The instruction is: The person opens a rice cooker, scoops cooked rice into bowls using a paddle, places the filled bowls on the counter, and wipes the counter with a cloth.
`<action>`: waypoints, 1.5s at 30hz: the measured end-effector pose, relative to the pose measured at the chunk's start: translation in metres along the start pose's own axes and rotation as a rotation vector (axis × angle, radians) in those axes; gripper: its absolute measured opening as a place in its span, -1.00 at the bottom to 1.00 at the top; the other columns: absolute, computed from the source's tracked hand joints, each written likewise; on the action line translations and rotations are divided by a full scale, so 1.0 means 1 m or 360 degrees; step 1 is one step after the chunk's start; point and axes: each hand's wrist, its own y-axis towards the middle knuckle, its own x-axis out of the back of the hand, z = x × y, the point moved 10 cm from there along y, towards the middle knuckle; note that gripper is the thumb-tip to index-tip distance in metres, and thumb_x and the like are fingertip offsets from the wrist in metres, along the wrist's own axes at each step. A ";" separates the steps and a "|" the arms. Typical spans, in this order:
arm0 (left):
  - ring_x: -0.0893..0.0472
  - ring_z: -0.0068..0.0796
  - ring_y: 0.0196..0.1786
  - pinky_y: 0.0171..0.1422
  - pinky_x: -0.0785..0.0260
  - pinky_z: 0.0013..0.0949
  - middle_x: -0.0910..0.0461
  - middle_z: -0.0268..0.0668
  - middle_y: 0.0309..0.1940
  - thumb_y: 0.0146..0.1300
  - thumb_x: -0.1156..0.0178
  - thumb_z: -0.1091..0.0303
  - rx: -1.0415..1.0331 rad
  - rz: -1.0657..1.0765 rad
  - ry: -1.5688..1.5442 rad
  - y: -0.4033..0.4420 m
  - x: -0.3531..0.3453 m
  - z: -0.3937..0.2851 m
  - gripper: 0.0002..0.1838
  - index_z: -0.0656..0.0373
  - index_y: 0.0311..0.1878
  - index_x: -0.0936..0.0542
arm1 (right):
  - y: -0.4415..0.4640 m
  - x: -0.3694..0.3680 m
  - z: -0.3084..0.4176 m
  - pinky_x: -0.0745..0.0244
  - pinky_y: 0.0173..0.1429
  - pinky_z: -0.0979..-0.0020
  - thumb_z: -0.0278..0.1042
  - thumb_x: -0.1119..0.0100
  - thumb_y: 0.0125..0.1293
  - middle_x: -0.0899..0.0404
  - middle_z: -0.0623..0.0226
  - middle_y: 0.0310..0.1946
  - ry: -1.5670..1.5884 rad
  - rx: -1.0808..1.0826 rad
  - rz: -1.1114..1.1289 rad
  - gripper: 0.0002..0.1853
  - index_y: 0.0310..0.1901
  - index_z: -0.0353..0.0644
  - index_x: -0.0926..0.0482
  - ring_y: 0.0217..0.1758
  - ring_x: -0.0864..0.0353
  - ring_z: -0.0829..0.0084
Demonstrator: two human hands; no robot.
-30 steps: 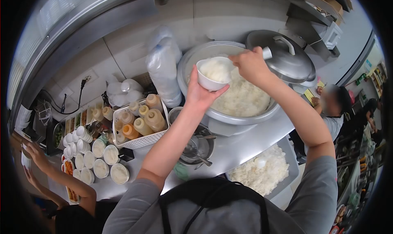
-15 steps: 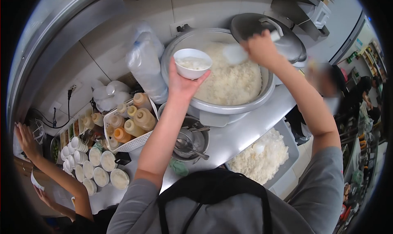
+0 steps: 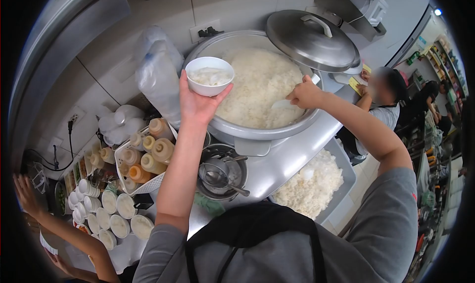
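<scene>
My left hand (image 3: 200,105) is closed around the underside of a white bowl (image 3: 210,88), which has some white rice in it. The bowl is held over the left rim of a large round rice cooker (image 3: 247,131). Cooked rice (image 3: 257,80) fills much of the pot. Gripped in my right hand (image 3: 305,95) is a white rice paddle (image 3: 283,105), its blade low against the rice at the right side of the pot. A metal lid (image 3: 312,43) leans over the cooker's back right edge.
Squeeze bottles stand in a white basket (image 3: 148,185). Beside it are a metal pot (image 3: 241,176) with ladles and several filled cups (image 3: 118,226). A grey tub (image 3: 348,176) of rice sits below the counter. Another person's arms (image 3: 74,233) reach in at left; a co-worker (image 3: 383,115) stands right.
My right hand has lowered the paddle from above the pot to the rice. My view has shifted slightly, and the bowl remains in my left hand. The co-worker at right is more visible.
</scene>
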 end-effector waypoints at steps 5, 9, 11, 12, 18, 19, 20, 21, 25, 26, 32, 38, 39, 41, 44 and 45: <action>-0.18 -0.02 0.22 0.19 -0.09 0.16 -0.14 -0.08 0.18 0.17 0.11 -0.10 -0.0004 0.0024 0.0015 0.000 -0.001 0.000 -0.37 0.11 0.20 -0.13 | -0.008 0.005 0.000 0.03 -0.11 0.30 -0.27 -0.12 0.00 -0.51 0.32 -0.61 0.0272 0.0087 -0.0151 -0.78 -0.26 0.10 -0.60 -0.44 -0.44 0.43; -0.18 -0.02 0.22 0.18 -0.10 0.16 -0.14 -0.07 0.18 0.16 0.09 -0.09 0.0008 0.0019 0.0013 0.001 -0.002 0.005 -0.36 0.13 0.19 -0.12 | -0.012 0.005 0.001 0.02 -0.03 0.34 -0.30 -0.13 0.01 -0.56 0.32 -0.53 0.0328 0.0033 -0.0087 -0.79 -0.27 0.13 -0.62 -0.38 -0.47 0.42; -0.18 -0.02 0.22 0.18 -0.10 0.16 -0.14 -0.07 0.18 0.15 0.09 -0.09 0.0019 0.0018 0.0017 0.001 -0.004 0.008 -0.35 0.13 0.19 -0.12 | -0.015 0.006 0.001 0.02 -0.02 0.34 -0.30 -0.13 0.01 -0.56 0.32 -0.53 0.0361 0.0043 -0.0098 -0.79 -0.26 0.13 -0.61 -0.38 -0.47 0.42; -0.18 -0.02 0.22 0.18 -0.10 0.15 -0.14 -0.07 0.18 0.14 0.08 -0.08 0.0031 0.0017 0.0018 0.000 -0.005 0.010 -0.35 0.13 0.19 -0.12 | -0.016 0.007 0.003 0.03 -0.01 0.34 -0.30 -0.14 0.01 -0.57 0.33 -0.52 0.0392 0.0058 -0.0118 -0.79 -0.26 0.13 -0.61 -0.37 -0.47 0.42; -0.17 -0.02 0.22 0.19 -0.09 0.16 -0.14 -0.08 0.18 0.14 0.08 -0.08 0.0027 0.0033 0.0042 -0.001 -0.011 0.013 -0.35 0.13 0.20 -0.12 | -0.023 0.010 0.011 0.03 0.02 0.37 -0.28 -0.18 0.00 -0.58 0.32 -0.49 0.0646 0.0131 -0.0186 -0.76 -0.23 0.06 -0.61 -0.33 -0.47 0.43; -0.17 -0.02 0.22 0.19 -0.09 0.16 -0.14 -0.08 0.18 0.14 0.08 -0.08 0.0023 0.0034 0.0046 -0.002 -0.011 0.013 -0.35 0.13 0.20 -0.12 | -0.023 0.009 0.013 0.04 0.02 0.38 -0.27 -0.19 0.00 -0.59 0.32 -0.48 0.0718 0.0132 -0.0163 -0.76 -0.22 0.03 -0.61 -0.32 -0.47 0.44; -0.18 -0.02 0.22 0.19 -0.09 0.16 -0.14 -0.08 0.19 0.14 0.09 -0.08 0.0020 0.0046 0.0080 -0.002 -0.012 0.013 -0.35 0.14 0.20 -0.12 | -0.024 0.009 0.013 0.04 0.02 0.38 -0.27 -0.19 0.00 -0.59 0.32 -0.48 0.0718 0.0136 -0.0168 -0.76 -0.22 0.03 -0.61 -0.32 -0.47 0.44; -0.18 -0.02 0.22 0.19 -0.09 0.16 -0.14 -0.08 0.19 0.14 0.09 -0.08 0.0015 0.0059 0.0114 -0.002 -0.013 0.012 -0.35 0.14 0.20 -0.12 | -0.023 0.009 0.013 0.05 0.06 0.38 -0.25 -0.19 0.00 -0.59 0.32 -0.47 0.0799 0.0124 -0.0176 -0.75 -0.22 -0.01 -0.60 -0.30 -0.47 0.44; -0.15 0.00 0.24 0.21 -0.08 0.16 -0.12 -0.07 0.20 0.16 0.10 -0.07 0.0019 0.0102 0.0150 -0.004 -0.013 0.007 -0.36 0.13 0.21 -0.12 | -0.019 0.009 0.003 0.04 0.16 0.37 -0.27 -0.18 0.02 -0.59 0.31 -0.53 0.1159 0.0178 -0.0389 -0.74 -0.22 -0.11 -0.59 -0.32 -0.50 0.47; -0.16 -0.01 0.24 0.20 -0.08 0.17 -0.13 -0.07 0.20 0.16 0.10 -0.07 0.0036 0.0080 0.0187 -0.005 -0.011 0.007 -0.36 0.13 0.20 -0.13 | -0.020 0.017 0.003 0.04 0.16 0.37 -0.27 -0.18 0.02 -0.59 0.31 -0.53 0.1157 0.0185 -0.0395 -0.74 -0.22 -0.11 -0.59 -0.32 -0.50 0.47; -0.19 -0.06 0.23 0.16 -0.11 0.19 -0.17 -0.12 0.19 0.14 0.10 -0.08 0.0100 0.0143 0.0364 -0.004 -0.012 0.019 -0.38 0.09 0.19 -0.17 | -0.015 0.058 -0.022 -0.07 0.16 0.43 -0.34 -0.11 0.01 -0.52 0.34 -0.67 0.1656 0.0010 -0.0270 -0.73 -0.21 -0.17 -0.58 -0.51 -0.52 0.53; -0.18 -0.11 0.23 0.19 -0.08 0.13 -0.17 -0.17 0.20 0.15 0.15 -0.10 0.0231 0.0085 0.0227 0.002 -0.028 0.063 -0.40 0.03 0.20 -0.20 | -0.049 0.196 0.026 -0.28 -0.29 0.46 -0.46 -0.08 -0.02 -0.54 0.36 -0.57 0.0088 -0.0111 -0.1609 -0.81 -0.32 -0.26 -0.57 -0.36 -0.51 0.46; -0.18 -0.12 0.24 0.22 -0.05 0.12 -0.16 -0.17 0.21 0.16 0.16 -0.11 0.0276 0.0049 0.0084 0.002 -0.032 0.070 -0.40 0.02 0.20 -0.20 | -0.037 0.189 0.045 -0.28 -0.27 0.44 -0.44 -0.06 -0.03 -0.53 0.37 -0.57 -0.0169 -0.0144 -0.1509 -0.79 -0.30 -0.19 -0.56 -0.32 -0.51 0.44; -0.19 -0.12 0.23 0.20 -0.05 0.12 -0.18 -0.19 0.19 0.13 0.16 -0.14 0.0272 0.0059 -0.0058 0.014 -0.025 0.075 -0.39 -0.01 0.19 -0.20 | -0.027 0.183 0.059 -0.28 -0.25 0.42 -0.42 -0.04 -0.05 -0.53 0.39 -0.56 -0.0428 -0.0175 -0.1416 -0.77 -0.29 -0.13 -0.55 -0.27 -0.51 0.42; -0.19 -0.12 0.22 0.19 -0.06 0.12 -0.18 -0.21 0.18 0.11 0.15 -0.18 0.0256 0.0108 -0.0220 0.019 -0.026 0.076 -0.37 -0.03 0.18 -0.20 | -0.017 0.183 0.045 -0.38 -0.35 0.34 -0.46 0.02 -0.04 -0.52 0.37 -0.53 -0.0396 -0.0216 -0.1164 -0.81 -0.32 -0.08 -0.47 -0.38 -0.54 0.37; -0.19 -0.12 0.22 0.20 -0.06 0.11 -0.18 -0.21 0.19 0.10 0.15 -0.18 0.0255 0.0139 -0.0241 0.018 -0.029 0.074 -0.37 -0.03 0.19 -0.19 | -0.023 0.187 0.042 -0.38 -0.35 0.34 -0.46 0.02 -0.04 -0.52 0.37 -0.53 -0.0401 -0.0213 -0.1175 -0.81 -0.32 -0.08 -0.47 -0.38 -0.54 0.37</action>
